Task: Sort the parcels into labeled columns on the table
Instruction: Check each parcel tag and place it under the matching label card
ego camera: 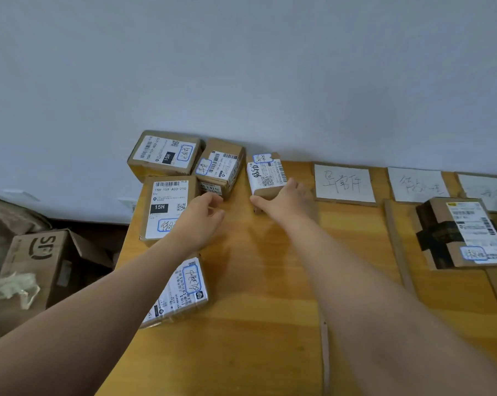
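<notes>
The sorting seems to be only at its beginning. On the right side of the frame one taped parcel [464, 232] already lies on the table [256, 295], below the second card [416, 184] and to the right of a cardboard strip [396, 244] that serves as a divider. The space under the first card [344, 182] holds no parcel, and the third card [484, 190] is cut by the right edge, so I cannot tell what lies under it. At the upper left of the table several parcels are not yet sorted: a far parcel [164, 152] against the wall, a middle parcel [220, 170] just beside it, a flat parcel [170, 207] in front of them, and a near parcel [178, 290] at the lower left, partly under the left forearm. The two hands are apart. The right hand [290, 204] grips the small parcel [266, 175] near the centre of the frame, thumb on its left side and fingers on its right; the parcel rests on the table just left of the first card. The left hand [203, 221] reaches to the near edge of the middle parcel with loosely bent fingers; whether it touches or holds it, I cannot tell. I judge that five parcels remain to be placed. An open carton [41, 252] stands at the lower left, off the table.
</notes>
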`<control>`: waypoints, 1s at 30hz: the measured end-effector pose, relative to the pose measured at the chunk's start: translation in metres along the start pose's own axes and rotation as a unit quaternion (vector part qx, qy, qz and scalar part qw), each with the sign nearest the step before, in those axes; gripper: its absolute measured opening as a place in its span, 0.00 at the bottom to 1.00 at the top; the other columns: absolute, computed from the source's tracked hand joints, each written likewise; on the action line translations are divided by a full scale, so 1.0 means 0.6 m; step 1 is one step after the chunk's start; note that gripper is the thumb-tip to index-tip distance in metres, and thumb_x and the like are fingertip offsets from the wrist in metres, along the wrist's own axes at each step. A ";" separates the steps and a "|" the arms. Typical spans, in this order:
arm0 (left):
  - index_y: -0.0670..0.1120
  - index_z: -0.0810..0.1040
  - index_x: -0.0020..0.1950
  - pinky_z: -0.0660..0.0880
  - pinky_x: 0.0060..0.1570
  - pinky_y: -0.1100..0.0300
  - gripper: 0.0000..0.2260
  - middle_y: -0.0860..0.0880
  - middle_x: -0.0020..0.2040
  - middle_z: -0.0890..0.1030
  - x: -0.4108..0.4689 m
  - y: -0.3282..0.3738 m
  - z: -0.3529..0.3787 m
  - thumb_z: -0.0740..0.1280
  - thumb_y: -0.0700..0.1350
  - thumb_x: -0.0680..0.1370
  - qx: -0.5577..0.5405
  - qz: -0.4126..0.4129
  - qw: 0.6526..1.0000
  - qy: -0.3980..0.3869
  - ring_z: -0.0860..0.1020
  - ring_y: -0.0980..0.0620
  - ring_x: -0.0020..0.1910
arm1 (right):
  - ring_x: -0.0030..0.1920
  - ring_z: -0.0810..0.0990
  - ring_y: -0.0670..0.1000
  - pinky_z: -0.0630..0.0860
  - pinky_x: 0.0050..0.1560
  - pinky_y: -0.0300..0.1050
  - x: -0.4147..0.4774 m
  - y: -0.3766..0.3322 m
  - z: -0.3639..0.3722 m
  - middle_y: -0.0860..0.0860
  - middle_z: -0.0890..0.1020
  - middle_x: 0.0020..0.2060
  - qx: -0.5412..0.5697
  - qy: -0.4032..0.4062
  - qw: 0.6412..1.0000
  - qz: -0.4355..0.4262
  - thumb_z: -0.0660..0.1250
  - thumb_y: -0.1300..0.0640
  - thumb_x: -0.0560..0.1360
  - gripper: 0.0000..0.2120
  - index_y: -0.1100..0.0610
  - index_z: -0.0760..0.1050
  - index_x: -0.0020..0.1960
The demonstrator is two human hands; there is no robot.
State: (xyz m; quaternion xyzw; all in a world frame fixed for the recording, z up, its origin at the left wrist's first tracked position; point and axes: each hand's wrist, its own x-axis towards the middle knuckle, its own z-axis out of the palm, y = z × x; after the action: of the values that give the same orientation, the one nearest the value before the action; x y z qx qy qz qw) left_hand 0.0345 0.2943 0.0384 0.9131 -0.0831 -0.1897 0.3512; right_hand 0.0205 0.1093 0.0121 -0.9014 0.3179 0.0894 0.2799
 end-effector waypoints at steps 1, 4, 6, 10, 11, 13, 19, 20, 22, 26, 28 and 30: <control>0.47 0.72 0.66 0.66 0.52 0.62 0.15 0.50 0.62 0.76 0.006 0.000 0.000 0.63 0.44 0.80 -0.003 -0.005 1.000 0.000 0.71 0.55 0.53 | 0.72 0.63 0.56 0.67 0.65 0.49 0.009 -0.005 0.005 0.55 0.65 0.70 0.002 -0.006 1.000 0.007 0.70 0.32 0.66 0.49 0.59 0.56 0.75; 0.46 0.72 0.67 0.66 0.52 0.62 0.15 0.50 0.61 0.76 0.018 0.000 -0.002 0.63 0.43 0.80 -0.020 -0.015 1.000 -0.007 0.71 0.55 0.53 | 0.71 0.63 0.57 0.68 0.63 0.50 0.031 -0.011 0.021 0.56 0.64 0.70 0.005 -0.017 1.000 0.025 0.71 0.33 0.65 0.51 0.60 0.54 0.76; 0.46 0.72 0.67 0.66 0.53 0.62 0.15 0.50 0.61 0.76 0.024 -0.001 -0.001 0.63 0.44 0.80 -0.026 -0.018 0.999 -0.014 0.71 0.55 0.54 | 0.69 0.66 0.57 0.71 0.59 0.50 0.039 -0.010 0.025 0.55 0.66 0.68 0.012 -0.013 0.999 0.028 0.72 0.35 0.65 0.48 0.60 0.58 0.73; 0.47 0.72 0.67 0.66 0.52 0.61 0.15 0.52 0.59 0.76 0.024 -0.003 0.007 0.63 0.44 0.80 -0.030 -0.031 0.999 -0.022 0.72 0.56 0.54 | 0.63 0.72 0.56 0.75 0.54 0.49 0.040 0.004 0.024 0.55 0.71 0.63 0.077 -0.014 0.997 0.012 0.76 0.42 0.64 0.42 0.60 0.62 0.68; 0.47 0.72 0.66 0.67 0.51 0.61 0.15 0.52 0.59 0.76 0.022 -0.002 0.009 0.63 0.44 0.80 -0.035 -0.032 0.999 -0.023 0.72 0.56 0.54 | 0.62 0.73 0.56 0.75 0.53 0.48 0.034 0.012 0.022 0.55 0.72 0.62 0.086 -0.019 0.996 0.006 0.77 0.43 0.64 0.41 0.60 0.62 0.67; 0.47 0.72 0.65 0.67 0.51 0.61 0.14 0.51 0.59 0.77 0.013 0.003 0.018 0.63 0.45 0.80 -0.050 -0.027 0.998 -0.023 0.73 0.54 0.54 | 0.60 0.73 0.54 0.75 0.50 0.47 0.009 0.032 0.016 0.53 0.73 0.61 0.094 -0.027 0.995 -0.004 0.77 0.42 0.62 0.41 0.58 0.63 0.66; 0.48 0.63 0.73 0.68 0.53 0.59 0.28 0.50 0.69 0.69 -0.044 0.050 0.070 0.66 0.56 0.77 -0.137 -0.039 0.989 -0.045 0.72 0.54 0.59 | 0.62 0.72 0.48 0.75 0.61 0.46 -0.095 0.100 -0.003 0.46 0.70 0.59 0.228 -0.002 0.972 -0.059 0.79 0.42 0.56 0.49 0.56 0.61 0.70; 0.48 0.59 0.75 0.69 0.55 0.58 0.33 0.50 0.70 0.66 -0.057 0.063 0.079 0.67 0.58 0.75 -0.173 -0.051 0.982 -0.050 0.71 0.53 0.61 | 0.63 0.71 0.47 0.74 0.62 0.46 -0.111 0.108 -0.010 0.45 0.69 0.59 0.249 0.000 0.966 -0.070 0.80 0.43 0.57 0.49 0.55 0.61 0.70; 0.51 0.51 0.78 0.71 0.61 0.53 0.40 0.50 0.71 0.66 -0.080 0.088 0.093 0.68 0.60 0.73 -0.268 -0.081 0.958 -0.058 0.71 0.51 0.64 | 0.64 0.70 0.47 0.73 0.64 0.45 -0.140 0.123 -0.026 0.45 0.67 0.60 0.276 0.013 0.956 -0.096 0.81 0.46 0.59 0.47 0.55 0.60 0.69; 0.57 0.47 0.77 0.73 0.62 0.46 0.44 0.49 0.67 0.74 -0.117 0.128 0.112 0.73 0.57 0.70 -0.393 -0.089 0.912 -0.070 0.75 0.50 0.62 | 0.66 0.66 0.47 0.68 0.63 0.40 -0.190 0.150 -0.062 0.45 0.64 0.59 0.251 0.073 0.952 -0.157 0.81 0.49 0.60 0.46 0.57 0.60 0.68; 0.58 0.50 0.76 0.76 0.54 0.51 0.42 0.49 0.64 0.77 -0.132 0.144 0.118 0.74 0.51 0.71 -0.405 -0.070 0.909 -0.072 0.77 0.51 0.60 | 0.65 0.64 0.47 0.66 0.62 0.38 -0.208 0.164 -0.081 0.47 0.63 0.60 0.236 0.082 0.951 -0.180 0.82 0.48 0.60 0.47 0.59 0.59 0.69; 0.57 0.52 0.76 0.78 0.48 0.55 0.39 0.48 0.61 0.78 -0.142 0.155 0.119 0.74 0.47 0.72 -0.410 -0.056 0.908 -0.070 0.78 0.51 0.58 | 0.64 0.64 0.45 0.64 0.63 0.36 -0.219 0.178 -0.103 0.47 0.63 0.61 0.235 0.061 0.950 -0.195 0.81 0.48 0.61 0.47 0.58 0.58 0.70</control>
State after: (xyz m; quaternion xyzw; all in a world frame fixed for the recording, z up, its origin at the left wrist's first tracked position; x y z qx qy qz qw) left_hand -0.0739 0.2061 0.0766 0.6763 0.0283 -0.2900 0.6766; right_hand -0.1498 0.0746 0.0598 -0.8582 0.1643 -0.0997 0.4760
